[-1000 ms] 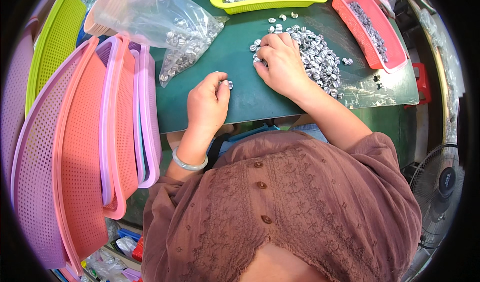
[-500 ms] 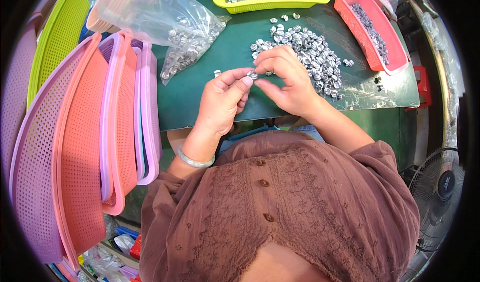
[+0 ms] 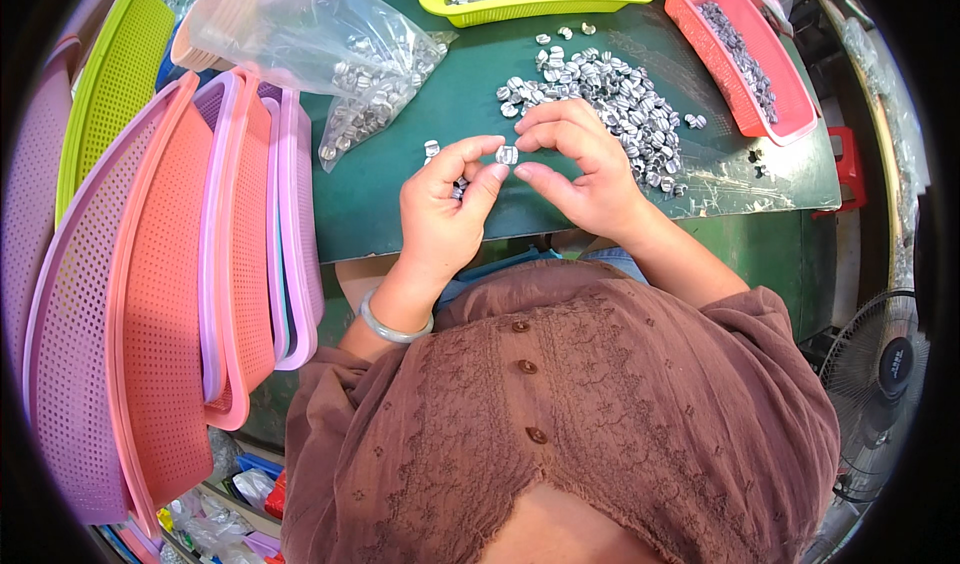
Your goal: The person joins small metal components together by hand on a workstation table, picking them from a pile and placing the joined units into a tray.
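A small silver ring-like metal piece [image 3: 507, 154] with dark stripes is held up just over the near part of the table. The thumb and forefinger of my left hand [image 3: 440, 199] pinch it from the left. From the other side, the thumb and forefinger of my right hand [image 3: 585, 169] close on its right edge; the exact contact is too small to see. Several similar pieces [image 3: 431, 150] lie beside and under my left hand, partly hidden by it. Beyond my right hand spreads a large loose pile of the same pieces [image 3: 635, 114].
A clear plastic bag [image 3: 375, 74] of such pieces lies at the far left of the green table [image 3: 400, 189]. A yellow-green basket [image 3: 535, 9] stands at the back and a pink basket [image 3: 790, 114] at the right, both holding pieces. Stacked baskets [image 3: 160, 344] crowd the left. A fan [image 3: 875, 394] stands right.
The held piece has turned so that its striped broad side shows. My left fingers have opened out a little, uncovering pieces beneath, and my right hand has shifted slightly.
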### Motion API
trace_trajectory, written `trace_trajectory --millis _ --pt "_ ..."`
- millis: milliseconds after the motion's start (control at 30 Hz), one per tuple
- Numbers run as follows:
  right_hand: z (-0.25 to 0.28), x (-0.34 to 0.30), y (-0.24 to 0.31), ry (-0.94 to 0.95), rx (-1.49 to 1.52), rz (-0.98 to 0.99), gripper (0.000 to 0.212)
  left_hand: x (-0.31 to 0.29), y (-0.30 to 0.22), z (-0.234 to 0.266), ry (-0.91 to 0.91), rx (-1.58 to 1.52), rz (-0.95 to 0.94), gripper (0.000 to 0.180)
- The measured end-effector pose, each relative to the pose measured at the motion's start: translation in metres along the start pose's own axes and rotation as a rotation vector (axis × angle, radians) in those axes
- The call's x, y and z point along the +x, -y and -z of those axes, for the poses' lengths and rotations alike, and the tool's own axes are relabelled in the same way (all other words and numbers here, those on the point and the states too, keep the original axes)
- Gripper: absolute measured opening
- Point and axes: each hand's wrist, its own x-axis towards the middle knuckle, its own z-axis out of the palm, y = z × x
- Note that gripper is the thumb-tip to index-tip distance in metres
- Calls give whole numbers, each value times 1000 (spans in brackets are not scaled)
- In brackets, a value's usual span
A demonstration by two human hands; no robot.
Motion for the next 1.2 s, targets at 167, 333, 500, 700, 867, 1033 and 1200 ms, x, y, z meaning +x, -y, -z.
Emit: trace_trajectory --millis 167,333,500,700,867,1033,1200 --pt "0 -7 -4 52 185 -146 15 -4 -5 -4 -39 113 -107 18" --pt "-2 -9 -7 92 293 -207 12 -4 -2 -6 -52 95 -111 15" --pt "-2 -9 -2 122 392 -309 11 -6 0 -8 -80 95 -156 14" --pt "-3 -9 -2 143 401 -335 11 -9 2 -7 -78 98 -135 14" --pt "5 -2 -19 42 -180 -123 10 -5 9 4 -57 512 -180 13" --pt "2 10 -34 104 -481 -96 13 -2 21 14 -12 899 -185 11" --pt "-16 23 -33 193 -679 -104 18 6 19 20 -58 978 -107 10"
